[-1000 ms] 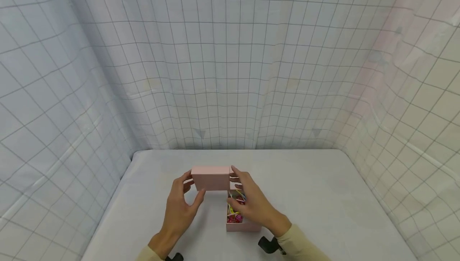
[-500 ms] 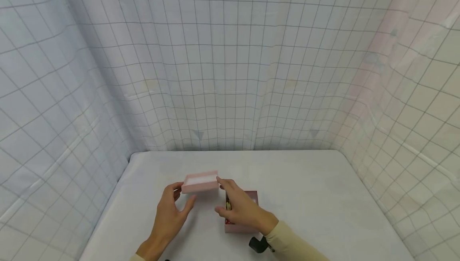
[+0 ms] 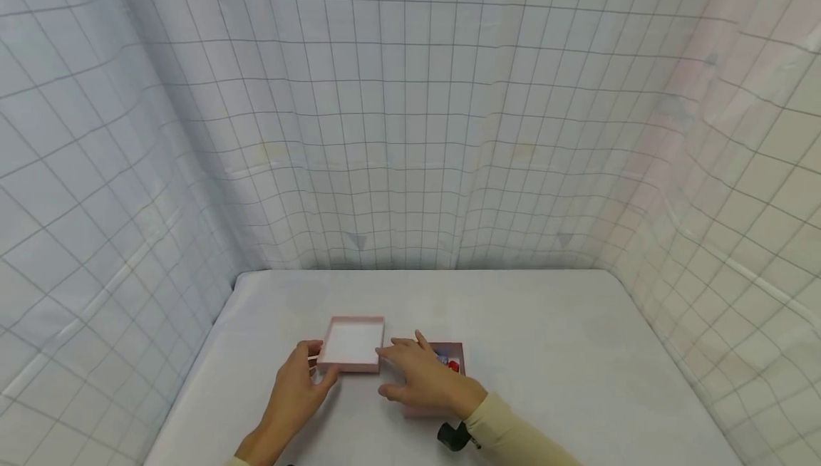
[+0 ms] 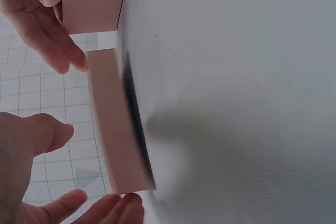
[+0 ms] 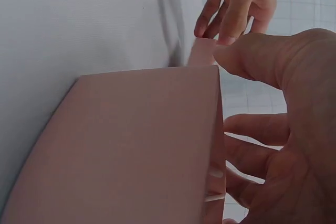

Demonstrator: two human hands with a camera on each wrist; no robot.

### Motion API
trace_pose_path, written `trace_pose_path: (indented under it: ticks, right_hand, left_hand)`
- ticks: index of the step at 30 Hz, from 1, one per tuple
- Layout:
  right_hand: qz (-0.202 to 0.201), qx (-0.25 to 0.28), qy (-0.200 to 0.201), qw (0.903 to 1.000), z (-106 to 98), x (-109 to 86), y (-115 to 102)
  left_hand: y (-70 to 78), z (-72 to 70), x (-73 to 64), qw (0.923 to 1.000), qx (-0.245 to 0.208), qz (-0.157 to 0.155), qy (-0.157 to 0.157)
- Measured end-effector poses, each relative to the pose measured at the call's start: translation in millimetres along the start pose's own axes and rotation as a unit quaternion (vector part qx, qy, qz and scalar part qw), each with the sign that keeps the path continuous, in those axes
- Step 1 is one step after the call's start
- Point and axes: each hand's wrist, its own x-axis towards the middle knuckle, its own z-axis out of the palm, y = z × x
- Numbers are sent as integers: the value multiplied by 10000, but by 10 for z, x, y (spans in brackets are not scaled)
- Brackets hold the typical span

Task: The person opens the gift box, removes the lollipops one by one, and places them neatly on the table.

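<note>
A pink box lid lies hollow side up, its white inside showing, left of the pink box. My left hand touches its left end with the fingers; the thumb stands near the front corner. A dark gap shows beneath the lid in the left wrist view. My right hand reaches across the open pink box, its fingertips at the lid's right edge. Red and blue pieces show inside the box, and white sticks show at its rim in the right wrist view. The right hand hides most of the contents.
A white-covered table carries the box and lid. Grid-patterned white curtains stand behind it and on both sides. A black wrist camera mount sits beneath the right wrist.
The lid has turned over from top side showing to hollow side up and has come down toward the table, slightly left. Both hands moved left with it; the box stayed in place.
</note>
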Motion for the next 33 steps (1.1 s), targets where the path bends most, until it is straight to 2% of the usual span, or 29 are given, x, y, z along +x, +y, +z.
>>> trace_pose_path:
  ticks: [4, 7, 12, 16, 20, 25, 28, 33]
  right_hand:
    - [-33, -83, 11, 10000, -4, -30, 12]
    - [-101, -89, 97, 9999, -23, -57, 45]
    - [-379, 24, 400, 9985, -112, -120, 120]
    - [-496, 120, 518, 9974, -202, -197, 209]
    - [-548, 215, 548, 9968, -298, -254, 336]
    - [-720, 222, 556, 9956, -421, -304, 478]
    - [-736, 177, 412, 9963, -476, -327, 531]
    - [-759, 70, 95, 9970, -567, -353, 585]
  left_hand:
    - [0, 40, -5, 9987, 417, -231, -200]
    - [11, 62, -32, 9984, 533, -128, -142]
    - [87, 108, -68, 9976, 370, 576, 43]
    - [179, 179, -79, 9938, 213, 1087, -29]
    - [266, 272, -49, 9904, 82, 1343, -323]
    - [352, 380, -7, 9842, 76, 1514, -919]
    - [405, 434, 11, 9787, 19, 1613, -1268]
    - [536, 524, 58, 9681, 35, 1884, -1649]
